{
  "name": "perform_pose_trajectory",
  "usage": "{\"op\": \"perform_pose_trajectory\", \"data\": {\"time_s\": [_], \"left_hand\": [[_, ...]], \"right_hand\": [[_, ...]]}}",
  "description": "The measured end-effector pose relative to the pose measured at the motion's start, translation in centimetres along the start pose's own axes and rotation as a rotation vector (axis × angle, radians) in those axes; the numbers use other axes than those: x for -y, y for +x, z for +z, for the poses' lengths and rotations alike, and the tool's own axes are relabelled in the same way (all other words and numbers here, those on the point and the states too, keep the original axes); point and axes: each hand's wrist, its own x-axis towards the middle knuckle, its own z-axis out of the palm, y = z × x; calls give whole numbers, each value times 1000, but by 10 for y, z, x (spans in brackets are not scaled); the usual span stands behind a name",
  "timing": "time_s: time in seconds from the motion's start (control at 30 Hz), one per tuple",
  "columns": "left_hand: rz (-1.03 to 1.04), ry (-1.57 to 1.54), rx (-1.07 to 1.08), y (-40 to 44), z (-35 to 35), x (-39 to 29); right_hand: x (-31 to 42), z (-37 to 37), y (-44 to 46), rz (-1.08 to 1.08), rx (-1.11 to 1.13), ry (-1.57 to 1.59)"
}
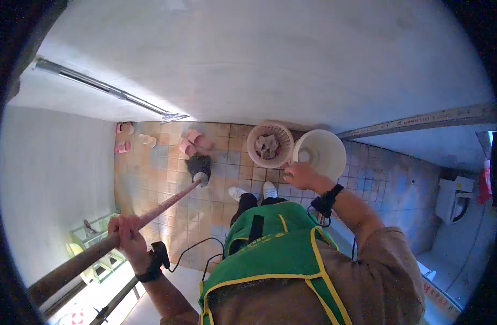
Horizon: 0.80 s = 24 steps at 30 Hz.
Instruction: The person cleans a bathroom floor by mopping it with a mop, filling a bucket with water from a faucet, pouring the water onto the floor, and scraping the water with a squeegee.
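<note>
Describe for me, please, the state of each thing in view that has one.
Mop: tilted, head down
Left hand: closed around the mop
Right hand: fingers curled, grip unclear
White bucket: upright, uncovered
Pink basket: upright, open, crumpled contents
Pink slippers: unworn
White shoes: worn
Green apron: worn

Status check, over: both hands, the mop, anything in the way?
Left hand gripping mop pole. Right hand at bucket, grip unclear. Mop head close to pink slippers, possibly in its way.
</note>
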Motion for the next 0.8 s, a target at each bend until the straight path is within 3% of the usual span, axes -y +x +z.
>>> {"op": "perform_pose_trajectory", "data": {"time_s": [0.07,0.17,0.23,0.3,0.33,0.37,0.4,0.47,0.53,0.6,0.67,0.73,0.8], "left_hand": [[-78,-154,29,4,20,13],[-94,-116,105,10,43,62],[-137,-4,105,10,87,81],[-58,383,233,15,116,144],[-221,295,249,4,145,164],[-241,286,295,-6,170,194],[-239,271,358,-27,199,223],[-220,209,461,-76,256,262],[-193,106,529,-119,301,280],[-168,83,597,-147,322,284],[-280,312,828,-155,316,259],[-259,170,988,-152,296,245],[-192,15,1150,-135,285,269]], "right_hand": [[-12,9,-8,109,160,-31],[-43,48,0,24,254,-81],[-31,45,-7,-132,50,145],[4,16,-13,-277,-236,278],[29,-13,-14,-367,-413,290],[53,-41,-20,-462,-586,312],[75,-65,-30,-426,-642,644],[113,-110,-46,-416,-553,1172],[97,-153,-60,-755,-443,1317],[84,-148,-92,-1046,-495,1201],[70,-136,-140,-959,-628,1031],[66,-121,-146,-884,-791,1158],[60,-97,-124,-800,-984,1580]]}}
